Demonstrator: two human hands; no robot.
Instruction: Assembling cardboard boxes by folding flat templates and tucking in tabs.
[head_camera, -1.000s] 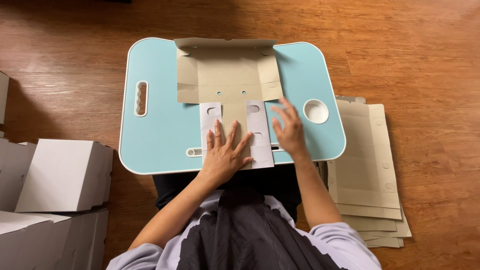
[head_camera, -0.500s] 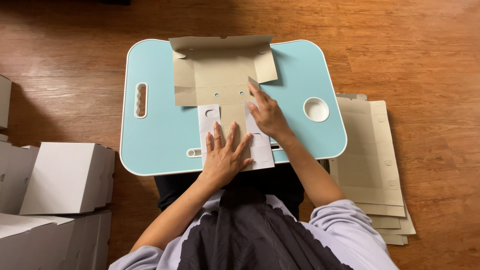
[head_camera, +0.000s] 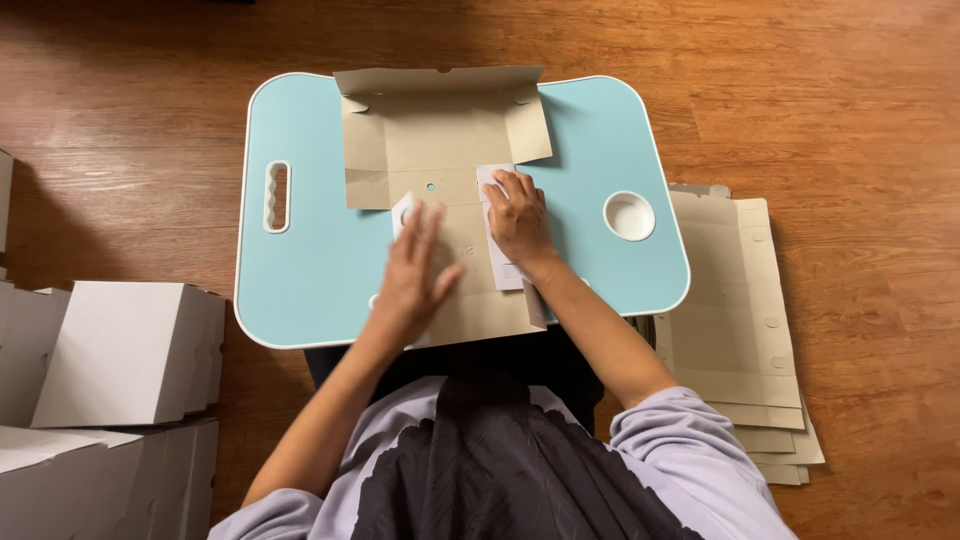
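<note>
Head view looks straight down on a flat die-cut cardboard box blank (head_camera: 440, 150), matte brown on the face that shows, with creased fold lines, small punched holes and notched corners. Its far flap stands up slightly at 12 o'clock, and white side flaps are folded inward over the middle. The blank lies on a light blue lap table (head_camera: 310, 290) with rounded corners and a thin white rim; its smooth top has a slotted white handle cut-out (head_camera: 277, 197) at 9 o'clock and a round white cup recess (head_camera: 629, 215) at 3 o'clock.

The left hand (head_camera: 415, 275) is spread open, palm down and fingers splayed, lying on the left white flap and the brown panel; it is blurred and grips nothing. The right hand (head_camera: 520, 215) is also flat with fingers loosely together, pressing down on the right white flap (head_camera: 497, 265) just beside the left hand; it closes around nothing.

The person wears a pale lilac long-sleeved top with a dark pleated cloth over the lap at 6 o'clock.

The table sits over a warm brown wooden plank floor (head_camera: 820, 90) with visible grain and a soft sheen. At 4 o'clock, on the floor beside the table, lies a stack of flat brown blanks (head_camera: 740, 330), slightly fanned. At 8 o'clock stand several assembled white boxes (head_camera: 120, 355), plain and square-edged, close together
</note>
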